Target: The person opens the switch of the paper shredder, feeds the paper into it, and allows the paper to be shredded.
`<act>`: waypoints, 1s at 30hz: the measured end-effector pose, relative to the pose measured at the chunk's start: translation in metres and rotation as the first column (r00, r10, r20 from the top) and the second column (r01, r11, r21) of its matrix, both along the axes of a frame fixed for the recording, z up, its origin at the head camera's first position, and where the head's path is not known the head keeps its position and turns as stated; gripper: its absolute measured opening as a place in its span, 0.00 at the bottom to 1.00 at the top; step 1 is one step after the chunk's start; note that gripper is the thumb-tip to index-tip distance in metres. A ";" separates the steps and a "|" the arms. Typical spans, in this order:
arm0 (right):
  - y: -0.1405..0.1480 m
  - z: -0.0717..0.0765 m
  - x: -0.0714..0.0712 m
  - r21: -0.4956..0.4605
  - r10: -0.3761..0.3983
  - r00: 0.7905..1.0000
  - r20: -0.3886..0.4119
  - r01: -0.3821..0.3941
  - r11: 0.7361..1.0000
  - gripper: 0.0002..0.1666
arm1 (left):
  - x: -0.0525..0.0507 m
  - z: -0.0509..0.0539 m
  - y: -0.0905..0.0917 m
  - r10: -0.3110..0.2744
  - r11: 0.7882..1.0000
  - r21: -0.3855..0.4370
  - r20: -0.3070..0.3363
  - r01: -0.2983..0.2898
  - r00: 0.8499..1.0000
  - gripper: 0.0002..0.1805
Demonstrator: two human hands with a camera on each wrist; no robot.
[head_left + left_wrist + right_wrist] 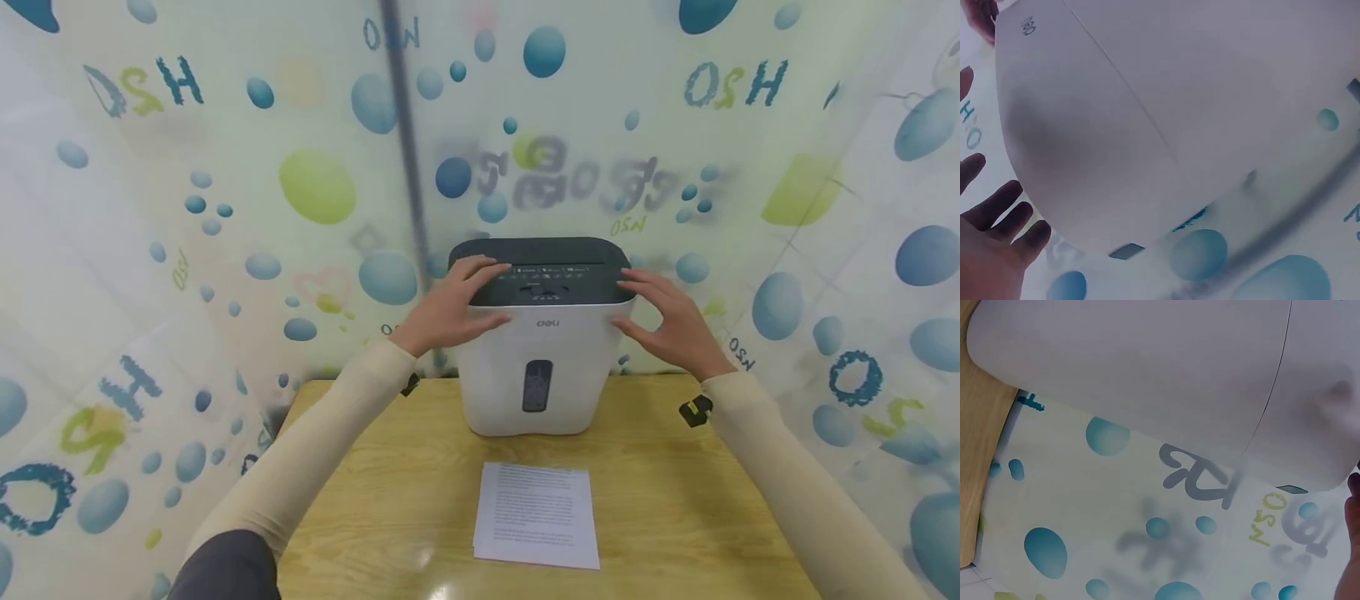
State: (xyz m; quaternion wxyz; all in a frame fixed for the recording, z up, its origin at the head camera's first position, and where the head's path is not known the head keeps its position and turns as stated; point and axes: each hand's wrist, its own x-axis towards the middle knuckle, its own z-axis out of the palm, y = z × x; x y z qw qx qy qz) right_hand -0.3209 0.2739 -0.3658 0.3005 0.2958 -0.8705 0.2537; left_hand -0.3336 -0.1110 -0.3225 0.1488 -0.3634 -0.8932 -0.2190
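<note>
A white paper shredder [491, 367] with a dark top panel stands upright toward the back of the table, "deli" printed on its front. At its upper left, my left hand [448, 312] overlaps the top edge with fingers extended and thumb apart. My right hand [670, 325] is at the upper right side, fingers stretched toward the dark lid. Whether either hand touches the casing I cannot tell. In the left wrist view, the left fingers [1007, 215] spread beside the white casing. Only part of the right hand [1350, 531] shows in the right wrist view.
A stack of printed paper [534, 517] lies on the wooden table [390, 500] in front of the shredder. Behind and at both sides hangs a curtain [315, 108] with blue and green drops, close to the table's back edge.
</note>
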 end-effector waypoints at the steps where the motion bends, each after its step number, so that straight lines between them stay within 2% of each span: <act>1: 0.000 0.000 0.000 0.000 0.007 1.000 -0.006 -0.007 1.000 0.36 | -0.001 0.002 0.005 -0.009 1.000 -0.016 0.008 0.009 1.000 0.41; 8: 0.001 0.002 -0.004 -0.001 0.044 0.997 -0.067 -0.044 0.999 0.32 | -0.012 0.017 0.034 -0.030 0.988 -0.147 0.047 0.037 0.998 0.38; 15: -0.002 0.006 -0.006 0.030 0.061 0.996 -0.071 -0.059 0.998 0.28 | -0.023 0.027 0.054 -0.049 0.961 -0.265 0.115 0.078 0.992 0.34; 19: -0.005 0.008 -0.006 0.029 0.041 0.999 -0.036 -0.040 0.999 0.24 | -0.027 0.033 0.060 -0.069 0.941 -0.322 0.137 0.110 0.988 0.33; 23: -0.010 0.013 -0.005 0.013 0.022 1.000 0.000 -0.022 1.000 0.21 | -0.030 0.039 0.061 -0.078 0.931 -0.345 0.145 0.124 0.986 0.33; 27: -0.013 0.015 -0.005 0.004 0.028 1.000 0.006 -0.028 1.000 0.19 | -0.033 0.042 0.060 -0.079 0.919 -0.372 0.156 0.133 0.985 0.35; 30: -0.014 0.015 -0.005 -0.006 0.034 0.999 0.001 -0.034 0.999 0.18 | -0.035 0.045 0.062 -0.091 0.902 -0.405 0.157 0.148 0.983 0.35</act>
